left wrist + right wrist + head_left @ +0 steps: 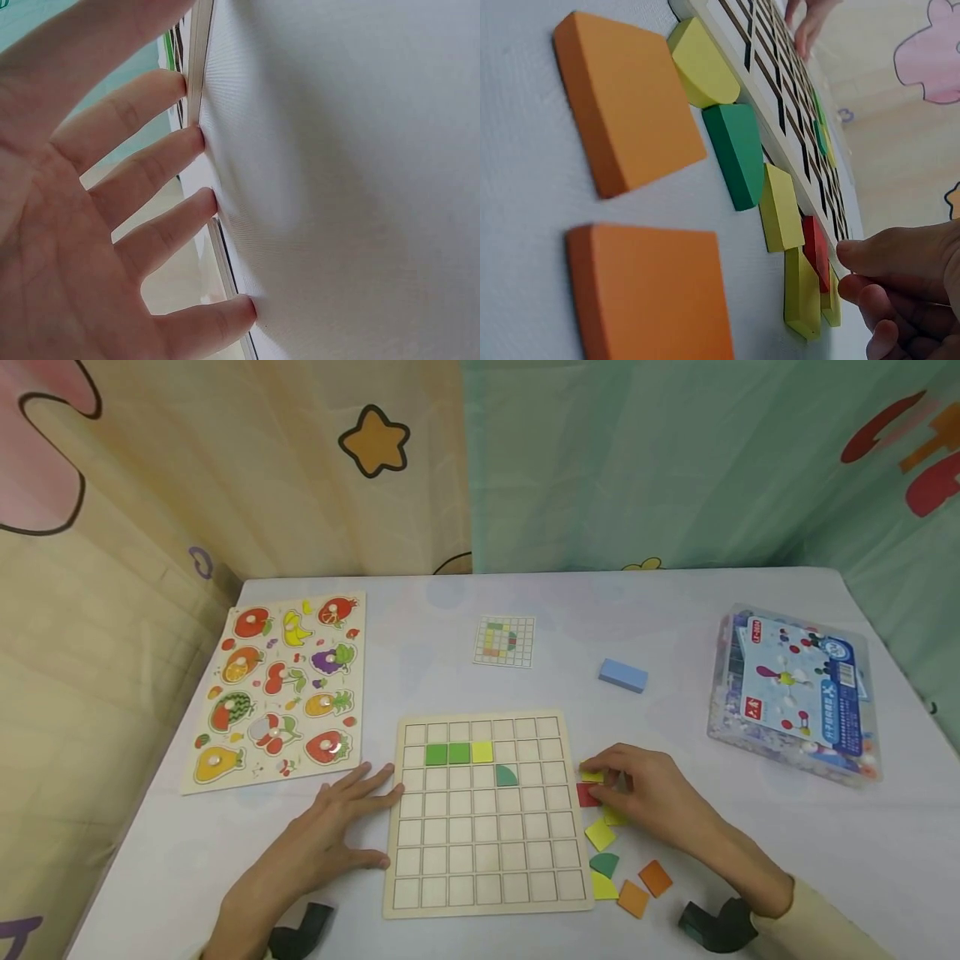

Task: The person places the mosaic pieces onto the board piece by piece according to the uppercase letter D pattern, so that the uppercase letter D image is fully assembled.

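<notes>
A square wooden grid board [487, 914] lies on the table. Two green square tiles [436, 754], a yellow square tile [482, 752] and a dark green quarter-round tile [506, 775] sit in its cells. My left hand [330, 831], fingers spread, rests at the board's left edge. Beyond the right edge, my right hand [660, 793] has thumb and index fingertips right at a yellow tile [592, 776] and a red tile [587, 795]; I cannot tell whether it pinches either. Nearby lie more yellow tiles [600, 834], a green quarter-round tile [604, 864] and two orange tiles [630, 105].
Behind the board lie a small card with a printed grid pattern [504, 642] and a blue block [623, 676]. A fruit puzzle board [292, 693] lies at left. To the right is a clear plastic box [795, 693] with a blue printed label. Curtains hang behind the table.
</notes>
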Available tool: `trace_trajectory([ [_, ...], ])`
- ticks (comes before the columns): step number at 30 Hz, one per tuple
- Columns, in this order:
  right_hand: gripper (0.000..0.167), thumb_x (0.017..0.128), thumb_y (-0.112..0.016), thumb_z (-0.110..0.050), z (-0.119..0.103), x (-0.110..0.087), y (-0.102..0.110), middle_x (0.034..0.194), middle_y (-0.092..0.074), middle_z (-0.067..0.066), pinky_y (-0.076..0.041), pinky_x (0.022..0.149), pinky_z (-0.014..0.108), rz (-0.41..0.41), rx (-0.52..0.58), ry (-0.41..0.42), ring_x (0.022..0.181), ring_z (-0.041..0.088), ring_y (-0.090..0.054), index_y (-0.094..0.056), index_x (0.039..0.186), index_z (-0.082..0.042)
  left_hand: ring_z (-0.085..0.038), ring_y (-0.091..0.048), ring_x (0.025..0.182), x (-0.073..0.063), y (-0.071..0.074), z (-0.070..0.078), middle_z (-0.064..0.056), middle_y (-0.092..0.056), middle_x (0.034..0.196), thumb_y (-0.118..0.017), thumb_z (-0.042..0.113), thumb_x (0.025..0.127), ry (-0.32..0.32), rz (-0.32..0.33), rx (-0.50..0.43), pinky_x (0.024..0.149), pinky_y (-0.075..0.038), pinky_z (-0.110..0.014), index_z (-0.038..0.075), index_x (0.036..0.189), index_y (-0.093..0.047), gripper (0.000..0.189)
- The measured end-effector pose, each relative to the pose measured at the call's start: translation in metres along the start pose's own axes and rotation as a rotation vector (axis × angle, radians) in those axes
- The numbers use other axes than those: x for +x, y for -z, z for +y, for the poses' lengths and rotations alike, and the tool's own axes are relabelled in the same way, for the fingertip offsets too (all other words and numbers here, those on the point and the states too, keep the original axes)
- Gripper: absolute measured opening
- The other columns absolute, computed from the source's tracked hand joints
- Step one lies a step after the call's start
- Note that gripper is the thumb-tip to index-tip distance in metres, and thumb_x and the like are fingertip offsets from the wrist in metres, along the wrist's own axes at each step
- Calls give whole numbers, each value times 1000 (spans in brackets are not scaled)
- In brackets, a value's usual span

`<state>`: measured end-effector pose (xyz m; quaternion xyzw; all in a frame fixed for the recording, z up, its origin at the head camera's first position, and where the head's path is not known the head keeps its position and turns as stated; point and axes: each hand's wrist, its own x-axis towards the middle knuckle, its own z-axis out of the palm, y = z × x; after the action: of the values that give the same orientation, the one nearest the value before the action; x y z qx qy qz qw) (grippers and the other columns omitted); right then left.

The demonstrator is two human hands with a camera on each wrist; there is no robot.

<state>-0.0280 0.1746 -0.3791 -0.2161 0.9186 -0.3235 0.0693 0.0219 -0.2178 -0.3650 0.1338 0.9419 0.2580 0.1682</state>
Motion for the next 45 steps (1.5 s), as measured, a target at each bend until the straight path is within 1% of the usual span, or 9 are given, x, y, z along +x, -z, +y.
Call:
trace_trajectory([
  [6, 25, 81, -80, -8, -1, -2, 0, 85, -59, -14, -42, 56, 19, -56, 42, 30, 70, 7, -49, -75, 104, -15, -36, -26, 145, 0, -1, 0, -4, -41, 153, -92, 29, 61, -3, 2, 2, 110, -15, -71, 16, 137, -60, 83],
  [13, 28, 79, -79, -3, 1, 0, 4, 85, -61, -13, -44, 56, 19, -32, 0, 20, 70, 6, -50, -75, 105, -13, -36, -25, 146, 0, -1, 0, -4, -41, 154, -92, 29, 61, 6, -3, 0, 111, -14, -70, 16, 137, -60, 84],
  [20, 32, 77, -81, -4, -2, -1, 5, 91, -63, -11, -45, 62, 20, -128, 20, 45, 77, 8, -51, -74, 107, -12, -36, -25, 145, 1, 0, 0, -4, -41, 153, -92, 28, 61, 5, -6, 12, 110, -14, -71, 15, 136, -60, 82],
  [25, 33, 74, -83, -3, -1, -2, 5, 90, -62, -10, -45, 60, 20, -120, -12, 35, 75, 9, -50, -74, 105, -11, -37, -26, 145, 1, 0, 0, -5, -42, 153, -92, 29, 61, 3, -9, 21, 109, -15, -71, 15, 136, -61, 82],
  [29, 31, 75, -82, -2, -1, -3, 5, 88, -62, -10, -45, 60, 20, -119, -18, 19, 75, 9, -51, -75, 104, -11, -37, -26, 145, 1, 0, 0, -5, -42, 153, -92, 29, 61, 3, -7, 22, 110, -15, -71, 15, 136, -60, 83],
  [34, 30, 75, -82, -2, -2, -1, 11, 89, -64, -12, -47, 61, 21, -102, -42, 51, 76, 7, -51, -75, 102, -13, -37, -25, 145, 1, 0, 0, -4, -41, 153, -92, 30, 61, 4, -9, 22, 110, -15, -71, 15, 137, -60, 83],
  [39, 27, 76, -82, -2, -5, 6, 15, 94, -67, -11, -48, 60, 20, -80, 6, 119, 76, 6, -53, -76, 100, -14, -36, -26, 145, 1, 1, 0, -5, -42, 153, -92, 29, 61, 5, -6, 29, 110, -15, -71, 15, 136, -60, 83],
  [42, 25, 78, -81, -5, -10, 10, 10, 97, -68, -10, -49, 61, 20, -96, 43, 127, 77, 6, -54, -75, 101, -12, -36, -25, 145, 1, 0, 0, -4, -41, 153, -92, 29, 61, 10, -8, 21, 110, -15, -70, 15, 136, -60, 83],
  [45, 24, 80, -80, -6, -16, 12, 0, 99, -68, -9, -51, 65, 21, -116, 85, 128, 80, 8, -55, -74, 102, -12, -36, -25, 145, 0, 0, 0, -4, -41, 153, -92, 30, 61, 17, -11, 15, 111, -15, -70, 15, 137, -60, 84],
])
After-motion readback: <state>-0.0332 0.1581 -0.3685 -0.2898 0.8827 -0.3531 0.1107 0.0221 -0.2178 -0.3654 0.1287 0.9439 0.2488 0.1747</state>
